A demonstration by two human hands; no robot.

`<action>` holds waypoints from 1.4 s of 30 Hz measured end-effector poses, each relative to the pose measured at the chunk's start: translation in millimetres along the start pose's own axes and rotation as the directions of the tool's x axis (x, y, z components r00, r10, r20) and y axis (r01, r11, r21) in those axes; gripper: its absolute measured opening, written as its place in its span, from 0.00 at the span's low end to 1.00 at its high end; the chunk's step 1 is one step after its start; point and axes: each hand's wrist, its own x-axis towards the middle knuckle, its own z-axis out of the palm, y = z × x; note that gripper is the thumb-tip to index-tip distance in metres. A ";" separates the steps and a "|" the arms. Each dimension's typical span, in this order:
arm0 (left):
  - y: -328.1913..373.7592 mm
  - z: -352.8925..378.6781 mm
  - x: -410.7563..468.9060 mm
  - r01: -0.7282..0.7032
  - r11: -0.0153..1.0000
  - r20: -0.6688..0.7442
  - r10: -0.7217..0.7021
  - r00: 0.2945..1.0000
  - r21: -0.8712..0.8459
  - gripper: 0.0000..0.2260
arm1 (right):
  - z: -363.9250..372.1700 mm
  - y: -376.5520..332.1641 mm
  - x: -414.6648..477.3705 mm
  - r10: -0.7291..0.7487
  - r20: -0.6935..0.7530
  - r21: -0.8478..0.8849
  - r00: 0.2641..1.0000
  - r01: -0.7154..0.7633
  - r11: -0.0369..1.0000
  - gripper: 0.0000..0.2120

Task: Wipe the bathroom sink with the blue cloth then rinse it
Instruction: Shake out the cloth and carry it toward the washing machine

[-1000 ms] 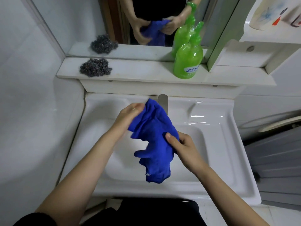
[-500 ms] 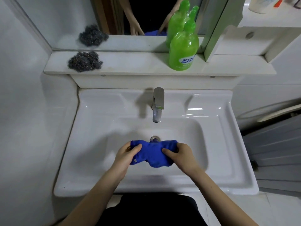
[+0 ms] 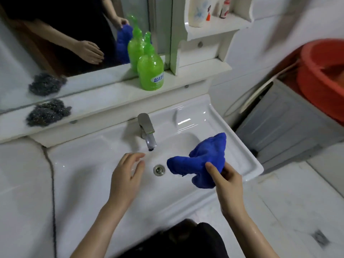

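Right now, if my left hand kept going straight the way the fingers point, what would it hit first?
Probably the faucet. The left hand is open, fingers aimed up and slightly right at the spout tip, with only bare sink between. Depth is unclear, so it might pass underneath.

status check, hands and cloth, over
Right hand gripping blue cloth above sink. Left hand open, empty. Faucet dry, nothing blocking.
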 end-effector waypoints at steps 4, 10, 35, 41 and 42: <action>-17.9 23.2 -16.9 -0.199 0.967 0.302 0.144 0.942 0.160 0.19 | -39.6 23.5 -47.1 0.029 -0.269 0.002 0.963 -0.030 1.000 0.06; -55.4 66.9 -77.5 -0.374 0.911 0.692 0.155 0.705 0.176 0.26 | -96.0 91.4 -134.4 0.203 -0.567 0.053 0.798 -0.211 0.976 0.06; 84.4 282.5 -275.9 -0.451 0.891 0.833 0.208 0.513 0.055 0.10 | -400.5 197.3 -309.0 0.411 -0.773 0.251 0.483 -0.361 0.898 0.09; 120.8 329.8 -249.4 -0.444 0.889 0.769 0.206 0.605 0.112 0.10 | -453.6 188.7 -259.4 0.403 -0.713 0.273 0.574 -0.302 0.913 0.07; 124.8 340.9 -244.6 -0.442 0.888 0.768 0.196 0.610 0.125 0.10 | -462.9 187.6 -247.8 0.400 -0.707 0.274 0.584 -0.295 0.915 0.06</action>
